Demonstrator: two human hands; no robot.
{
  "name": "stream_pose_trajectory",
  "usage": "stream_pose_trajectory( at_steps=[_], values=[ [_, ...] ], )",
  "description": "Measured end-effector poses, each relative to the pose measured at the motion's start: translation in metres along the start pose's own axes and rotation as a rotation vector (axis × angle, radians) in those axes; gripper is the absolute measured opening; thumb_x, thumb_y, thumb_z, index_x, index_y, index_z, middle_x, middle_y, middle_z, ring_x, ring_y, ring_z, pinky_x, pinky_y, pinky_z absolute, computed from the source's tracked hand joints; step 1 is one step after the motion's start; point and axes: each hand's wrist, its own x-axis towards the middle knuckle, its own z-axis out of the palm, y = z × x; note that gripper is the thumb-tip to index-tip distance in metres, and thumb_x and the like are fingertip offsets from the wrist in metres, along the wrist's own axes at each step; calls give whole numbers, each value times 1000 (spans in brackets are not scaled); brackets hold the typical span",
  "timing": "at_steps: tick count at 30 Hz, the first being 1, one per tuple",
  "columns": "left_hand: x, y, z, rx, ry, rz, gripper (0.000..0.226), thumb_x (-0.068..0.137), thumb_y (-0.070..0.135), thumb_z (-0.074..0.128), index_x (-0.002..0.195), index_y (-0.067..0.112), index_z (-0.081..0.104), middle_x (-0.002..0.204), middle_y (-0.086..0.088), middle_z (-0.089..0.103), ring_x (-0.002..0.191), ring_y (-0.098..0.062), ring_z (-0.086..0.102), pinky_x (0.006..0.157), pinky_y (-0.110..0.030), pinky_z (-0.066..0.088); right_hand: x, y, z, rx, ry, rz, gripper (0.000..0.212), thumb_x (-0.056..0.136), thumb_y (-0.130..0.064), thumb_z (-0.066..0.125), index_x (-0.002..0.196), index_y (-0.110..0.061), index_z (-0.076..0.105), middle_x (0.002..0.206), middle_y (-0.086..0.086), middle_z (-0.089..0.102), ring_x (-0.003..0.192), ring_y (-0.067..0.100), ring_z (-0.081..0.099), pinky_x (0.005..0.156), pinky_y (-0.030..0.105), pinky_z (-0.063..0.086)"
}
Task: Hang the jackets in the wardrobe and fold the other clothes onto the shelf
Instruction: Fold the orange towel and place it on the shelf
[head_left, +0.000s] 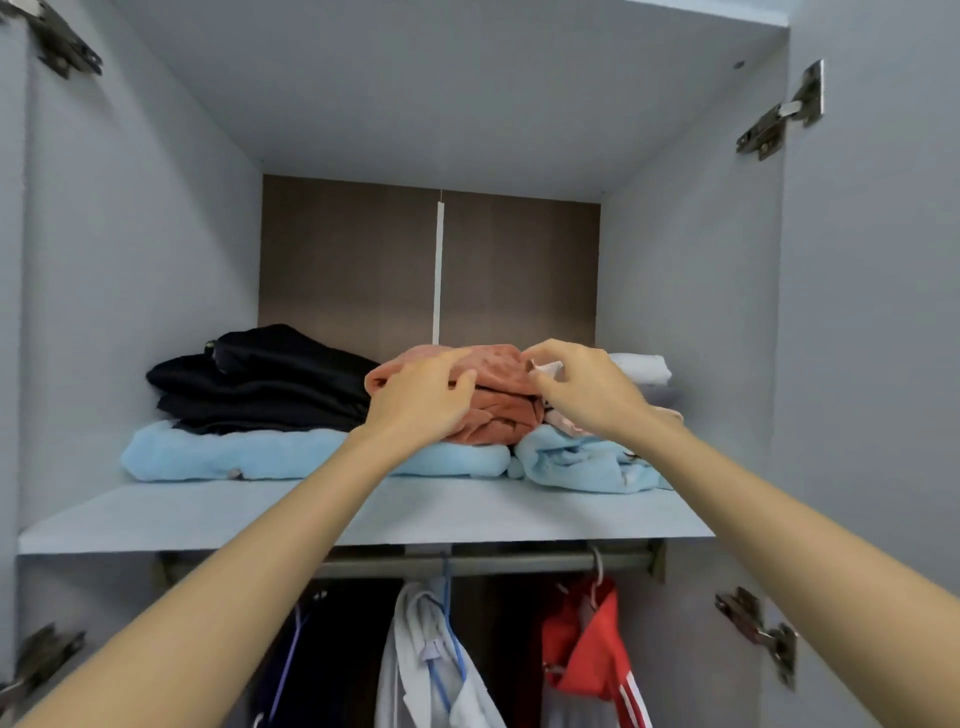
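My left hand (421, 400) grips the orange garment (498, 413), hiding its left end; my right hand (587, 387) pinches a pale cloth (548, 370), mostly hidden behind it.

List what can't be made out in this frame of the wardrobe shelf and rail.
Head view only.
- Pale fabric pinched by the right hand: too small to tell whether it belongs to the orange garment.
- Orange garment's front: covered by the left hand gripping it.
- White folded item: mostly behind the right hand.
- Red jacket, white garment: cut off by the bottom edge.
- Dark garment: in shadow, no detail.
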Motion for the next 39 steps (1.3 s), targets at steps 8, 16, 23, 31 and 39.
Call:
stream_pose_trajectory(
  at_steps=[8, 16, 23, 31, 39],
  values=[
    [-127, 66, -13, 6, -35, -30, 43, 99, 38, 42, 142, 34, 42, 140, 3, 52, 124, -21, 50, 93, -36, 43, -129, 12, -29, 60, -96, 80, 35, 94, -27, 53, 128, -25, 59, 129, -6, 62, 116, 19, 56, 96, 37, 46],
    [-220, 122, -51, 74, -106, 18, 47, 100, 39, 41, 146, 33, 37, 144, 2, 48, 121, -22, 52, 94, -39, 43, -234, -14, -80, 97, -143, 132, 30, 92, -31, 53, 121, -31, 61, 119, -11, 65, 104, 13, 59, 93, 40, 49],
    [-306, 136, -74, -20, -143, 62, 46, 99, 39, 43, 145, 33, 39, 137, 0, 54, 114, -21, 57, 85, -34, 44, -335, -57, -110, 20, -124, 198, 30, 93, -28, 51, 121, -33, 60, 115, -14, 66, 103, 11, 57, 84, 33, 49],
    [-410, 145, -85, -139, -329, 146, 47, 99, 39, 43, 145, 35, 37, 135, 2, 55, 118, -21, 56, 80, -28, 40, -464, -109, -134, -27, -181, 416, 30, 96, -29, 50, 124, -32, 59, 117, -15, 65, 95, 9, 60, 81, 34, 51],
    [-490, 203, -76, -264, -521, 241, 43, 99, 36, 43, 142, 32, 43, 130, 0, 58, 117, -25, 56, 92, -40, 47, -593, -125, -187, -118, -201, 706, 29, 97, -30, 48, 123, -33, 59, 114, -17, 63, 92, 10, 60, 78, 33, 46]
  ],
)
